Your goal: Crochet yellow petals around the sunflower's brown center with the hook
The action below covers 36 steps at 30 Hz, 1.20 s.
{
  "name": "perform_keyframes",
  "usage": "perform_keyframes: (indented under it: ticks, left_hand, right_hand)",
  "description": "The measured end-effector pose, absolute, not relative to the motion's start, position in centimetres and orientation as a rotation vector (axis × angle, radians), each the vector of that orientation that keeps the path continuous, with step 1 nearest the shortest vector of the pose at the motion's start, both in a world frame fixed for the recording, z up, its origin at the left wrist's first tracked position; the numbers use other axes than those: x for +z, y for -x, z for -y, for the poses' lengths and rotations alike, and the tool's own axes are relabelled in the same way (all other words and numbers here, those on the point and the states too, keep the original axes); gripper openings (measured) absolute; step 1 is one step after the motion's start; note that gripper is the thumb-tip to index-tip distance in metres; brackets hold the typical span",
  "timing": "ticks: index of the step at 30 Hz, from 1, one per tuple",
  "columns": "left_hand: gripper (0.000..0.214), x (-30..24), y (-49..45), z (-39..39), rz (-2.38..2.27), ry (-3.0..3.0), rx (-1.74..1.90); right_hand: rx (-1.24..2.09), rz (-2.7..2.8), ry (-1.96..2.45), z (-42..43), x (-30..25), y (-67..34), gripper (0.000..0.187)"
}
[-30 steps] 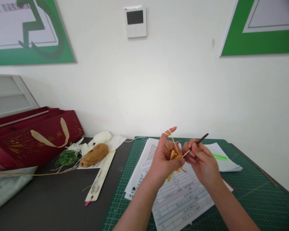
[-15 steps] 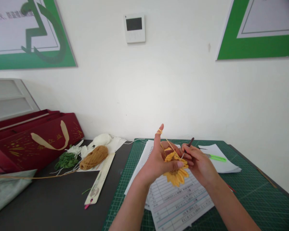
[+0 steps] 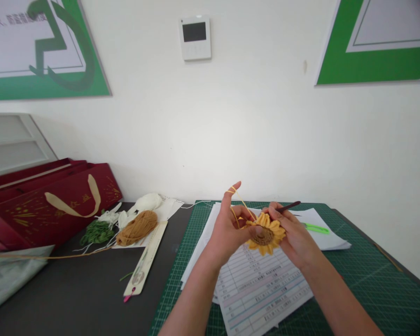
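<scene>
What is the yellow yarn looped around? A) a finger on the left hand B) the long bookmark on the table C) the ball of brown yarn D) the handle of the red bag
A. The yellow yarn loops around the raised finger of the left hand, then runs down to the crocheted sunflower.

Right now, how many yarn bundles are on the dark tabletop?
3: tan bundle, white bundle behind it, green bundle to its left, all left of the cutting mat. Others could be hidden.
</scene>
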State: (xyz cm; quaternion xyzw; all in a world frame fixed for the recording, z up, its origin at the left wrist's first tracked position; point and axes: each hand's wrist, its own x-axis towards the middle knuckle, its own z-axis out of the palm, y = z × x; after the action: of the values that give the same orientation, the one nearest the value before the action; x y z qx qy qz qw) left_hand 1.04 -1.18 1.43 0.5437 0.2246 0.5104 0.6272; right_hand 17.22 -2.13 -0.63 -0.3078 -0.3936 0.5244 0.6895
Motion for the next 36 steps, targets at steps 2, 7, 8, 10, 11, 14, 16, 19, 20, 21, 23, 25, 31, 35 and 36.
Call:
perform_keyframes:
  ticks: [2, 7, 8, 10, 11, 14, 16, 19, 20, 21, 23, 25, 31, 35, 36]
  left_hand:
    - [0.115, 1.4, -1.2, 1.2, -0.538, -1.244, 1.192]
    - [0.103, 1.5, -1.4, 1.5, -0.625, -1.316, 1.191]
    - [0.101, 1.5, -1.5, 1.5, -0.661, -1.352, 1.189]
    - [0.098, 1.6, -1.6, 1.6, -0.735, -1.421, 1.188]
    - [0.097, 1.6, -1.6, 1.6, -0.770, -1.448, 1.192]
    - [0.093, 1.5, -1.9, 1.7, -0.857, -1.486, 1.220]
    - [0.090, 1.5, -2.1, 1.7, -0.889, -1.502, 1.240]
    - [0.085, 1.4, -2.3, 1.7, -0.889, -1.497, 1.276]
    - [0.084, 1.4, -2.4, 1.7, -0.883, -1.485, 1.289]
    - [0.084, 1.3, -2.4, 1.7, -0.876, -1.469, 1.301]
    - [0.084, 1.3, -2.5, 1.7, -0.861, -1.433, 1.315]
    - [0.084, 1.2, -2.5, 1.7, -0.833, -1.397, 1.310]
    - [0.087, 1.1, -2.6, 1.8, -0.803, -1.350, 1.254]
    - [0.084, 0.8, -2.8, 1.7, -0.879, -1.374, 1.289]
    - [0.083, 0.7, -2.9, 1.7, -0.897, -1.383, 1.296]
  right_hand:
    - [1.184, 0.952, 0.686, 2.2, -0.6, -17.1, 0.030]
    - [1.014, 1.088, 0.702, 1.9, -1.1, -17.3, 0.025]
    - [0.971, 1.114, 0.712, 1.8, -1.2, -17.5, 0.023]
    - [0.915, 1.182, 0.740, 1.7, -1.2, -18.1, 0.021]
    - [0.907, 1.229, 0.760, 1.6, -1.1, -18.5, 0.020]
    - [0.912, 1.373, 0.830, 1.7, -0.6, -19.5, 0.018]
    - [0.879, 1.435, 0.870, 1.8, -0.3, -19.8, 0.016]
    - [0.751, 1.487, 0.908, 2.0, -0.1, -19.6, 0.012]
    - [0.694, 1.502, 0.920, 2.0, -0.1, -19.4, 0.010]
    - [0.635, 1.515, 0.932, 2.1, -0.1, -19.2, 0.009]
    - [0.534, 1.524, 0.953, 2.2, -0.3, -18.9, 0.008]
    - [0.487, 1.509, 0.968, 2.2, -0.6, -18.7, 0.007]
    - [0.474, 1.557, 0.952, 1.9, -1.2, -18.5, 0.005]
    - [0.378, 1.645, 0.908, 2.0, -0.8, -18.2, 0.005]
    - [0.354, 1.667, 0.897, 2.1, -0.7, -18.1, 0.007]
